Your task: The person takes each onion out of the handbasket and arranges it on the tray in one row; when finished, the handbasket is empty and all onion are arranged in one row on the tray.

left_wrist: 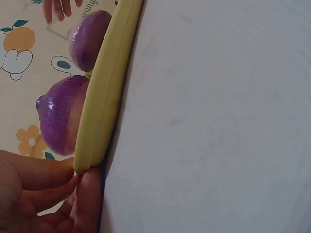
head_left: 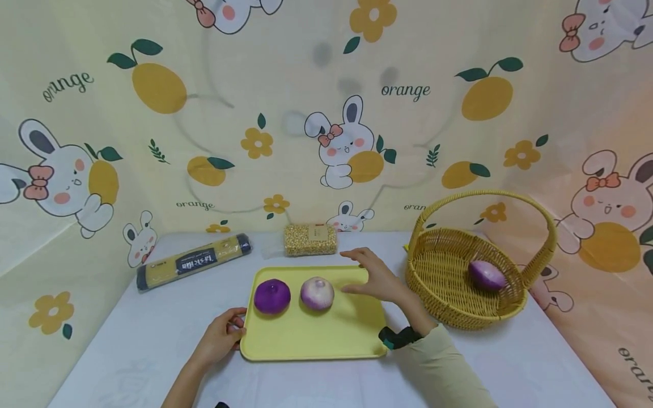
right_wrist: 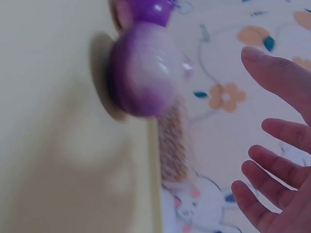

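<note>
A yellow tray point(head_left: 352, 334) lies on the table with two onions on it. One onion point(head_left: 272, 297) is deep purple and sits at the left; the paler white-and-purple onion point(head_left: 317, 293) is right beside it. My left hand point(head_left: 220, 336) pinches the tray's left edge, thumb at the rim and fingers against its underside, as the left wrist view shows. Over the tray's right half hovers my right hand point(head_left: 376, 276), empty, its fingers spread apart. The paler onion point(right_wrist: 143, 73) is nearest to it, with a gap between them.
A wicker basket point(head_left: 444, 306) with a tall handle stands at the right, holding another purple onion point(head_left: 487, 275). Behind the tray lies a bag of yellow kernels point(head_left: 310, 239). A long packet point(head_left: 194, 262) lies at the back left, before the printed backdrop.
</note>
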Demonstrator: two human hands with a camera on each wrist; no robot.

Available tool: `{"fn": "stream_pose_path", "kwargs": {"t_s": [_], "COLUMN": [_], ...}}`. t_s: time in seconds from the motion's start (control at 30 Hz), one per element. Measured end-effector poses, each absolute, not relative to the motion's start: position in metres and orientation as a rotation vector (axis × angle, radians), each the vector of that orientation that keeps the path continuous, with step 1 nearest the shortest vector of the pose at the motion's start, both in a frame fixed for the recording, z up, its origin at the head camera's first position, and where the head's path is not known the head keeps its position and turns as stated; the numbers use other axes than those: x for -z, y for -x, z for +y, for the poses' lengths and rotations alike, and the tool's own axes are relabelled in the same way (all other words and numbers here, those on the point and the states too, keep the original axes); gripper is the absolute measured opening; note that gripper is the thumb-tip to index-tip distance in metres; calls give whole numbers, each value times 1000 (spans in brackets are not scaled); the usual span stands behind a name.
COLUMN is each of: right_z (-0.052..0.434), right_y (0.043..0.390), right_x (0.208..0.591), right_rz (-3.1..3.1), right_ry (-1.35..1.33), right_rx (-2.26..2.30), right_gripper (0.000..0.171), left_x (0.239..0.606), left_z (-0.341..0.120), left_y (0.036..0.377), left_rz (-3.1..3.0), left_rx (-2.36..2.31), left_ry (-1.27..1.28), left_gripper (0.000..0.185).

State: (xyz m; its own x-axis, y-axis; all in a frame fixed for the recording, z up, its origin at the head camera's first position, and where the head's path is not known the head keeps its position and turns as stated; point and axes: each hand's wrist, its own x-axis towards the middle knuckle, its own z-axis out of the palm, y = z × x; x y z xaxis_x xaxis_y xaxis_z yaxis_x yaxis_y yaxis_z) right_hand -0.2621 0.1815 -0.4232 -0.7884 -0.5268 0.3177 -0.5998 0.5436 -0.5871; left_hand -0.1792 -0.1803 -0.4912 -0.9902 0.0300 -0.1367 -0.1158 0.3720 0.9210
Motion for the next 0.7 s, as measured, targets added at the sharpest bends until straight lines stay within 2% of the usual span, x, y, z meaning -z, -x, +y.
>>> {"fn": "stream_pose_path", "kwargs": {"t_s": [0.7], "right_z": [251], "right_y": [250], "right_x": [390], "right_rz": [-2563], "right_ry": [-767], "right_rx": [-1073], "right_gripper": [64], "left_x": [495], "left_z": [-182], "left_y": [181], "left_rz": [2506], "left_rx": [-1681], "left_ry": [42], "left_gripper": [41]}}
